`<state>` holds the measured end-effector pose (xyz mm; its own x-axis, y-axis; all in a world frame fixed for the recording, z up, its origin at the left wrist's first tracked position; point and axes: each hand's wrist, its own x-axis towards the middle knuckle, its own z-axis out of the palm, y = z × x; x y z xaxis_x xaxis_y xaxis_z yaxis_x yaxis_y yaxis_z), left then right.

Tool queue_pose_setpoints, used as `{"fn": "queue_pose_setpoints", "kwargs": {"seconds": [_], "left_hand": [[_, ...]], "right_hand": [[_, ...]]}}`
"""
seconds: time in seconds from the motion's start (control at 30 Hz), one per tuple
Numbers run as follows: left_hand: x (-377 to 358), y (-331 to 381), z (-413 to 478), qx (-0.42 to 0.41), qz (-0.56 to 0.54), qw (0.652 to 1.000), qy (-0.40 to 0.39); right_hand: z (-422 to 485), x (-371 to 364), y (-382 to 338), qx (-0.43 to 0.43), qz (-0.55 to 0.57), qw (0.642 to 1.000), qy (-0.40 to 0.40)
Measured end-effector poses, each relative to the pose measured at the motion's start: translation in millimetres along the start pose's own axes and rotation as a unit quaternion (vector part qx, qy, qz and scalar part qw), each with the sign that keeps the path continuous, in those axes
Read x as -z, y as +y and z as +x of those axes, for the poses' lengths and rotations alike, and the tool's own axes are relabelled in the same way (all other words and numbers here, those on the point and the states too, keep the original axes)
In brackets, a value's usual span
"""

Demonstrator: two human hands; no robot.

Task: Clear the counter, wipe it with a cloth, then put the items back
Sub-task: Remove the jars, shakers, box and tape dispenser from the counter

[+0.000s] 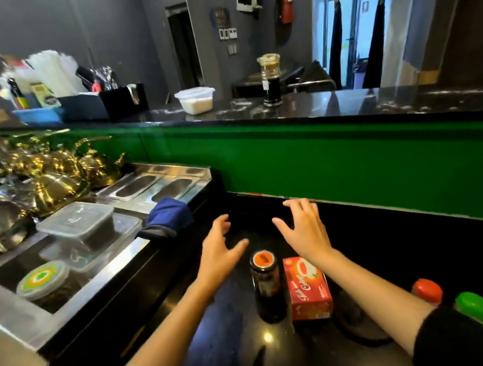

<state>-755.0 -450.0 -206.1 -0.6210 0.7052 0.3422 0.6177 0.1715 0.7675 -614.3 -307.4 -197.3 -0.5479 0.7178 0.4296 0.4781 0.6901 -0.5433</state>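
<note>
the dark jar with the orange lid (266, 284) stands upright on the black counter (222, 323). the red tea box (308, 292) is just beside it on the right, its long axis running away from the person. both sit between the forearms, nearer the body than the fingers are. the left hand (217, 255) and right hand (303, 231) hover beyond them, palms down, fingers spread and gripping nothing, over the dark back strip by the green wall panel (355, 168). whether something dark lies there cannot be told. the left hand is nearer the jar, the right nearer the box. the blue cloth (166, 218) lies left of the left hand, on the edge of the steel unit (12, 317).
</note>
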Motion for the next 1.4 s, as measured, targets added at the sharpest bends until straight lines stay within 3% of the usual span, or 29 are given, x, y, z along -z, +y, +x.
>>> {"fn": "queue_pose_setpoints", "kwargs": {"seconds": [0.1, 0.37, 0.57, 0.73, 0.83, 1.07, 1.2, 1.4], "left_hand": [[30.0, 21.3, 46.1, -0.04, 0.009, 0.998, 0.041], [107.0, 20.0, 192.3, -0.135, 0.13, 0.982, 0.039], [153.9, -23.3, 314.2, -0.12, 0.187, 0.975, -0.007], [143.4, -53.0, 385.6, -0.128, 0.269, 0.952, -0.068], [125.5, -66.3, 404.4, -0.146, 0.297, 0.941, -0.067], [109.4, -101.5, 418.4, -0.239, 0.28, 0.928, 0.06], [101.4, -111.7, 422.9, -0.255, 0.267, 0.925, 0.091], [110.4, -105.8, 420.5, -0.232, 0.289, 0.928, 0.033]], "right_hand": [[41.6, 7.2, -25.9, 0.032, -0.004, 0.999, 0.026], [174.9, 0.7, -96.3, 0.061, -0.023, 0.994, 0.088], [271.0, -49.2, -149.9, 0.019, -0.019, 0.995, 0.097], [324.8, -81.3, -174.9, -0.007, -0.042, 0.996, 0.074], [360.6, -86.6, -183.4, -0.016, -0.052, 0.997, 0.045], [445.0, -122.9, -196.0, -0.08, 0.021, 0.996, -0.022], [460.2, -148.4, -195.3, -0.07, 0.009, 0.995, 0.068], [443.8, -143.5, -192.2, -0.049, 0.037, 0.989, 0.135]]}}
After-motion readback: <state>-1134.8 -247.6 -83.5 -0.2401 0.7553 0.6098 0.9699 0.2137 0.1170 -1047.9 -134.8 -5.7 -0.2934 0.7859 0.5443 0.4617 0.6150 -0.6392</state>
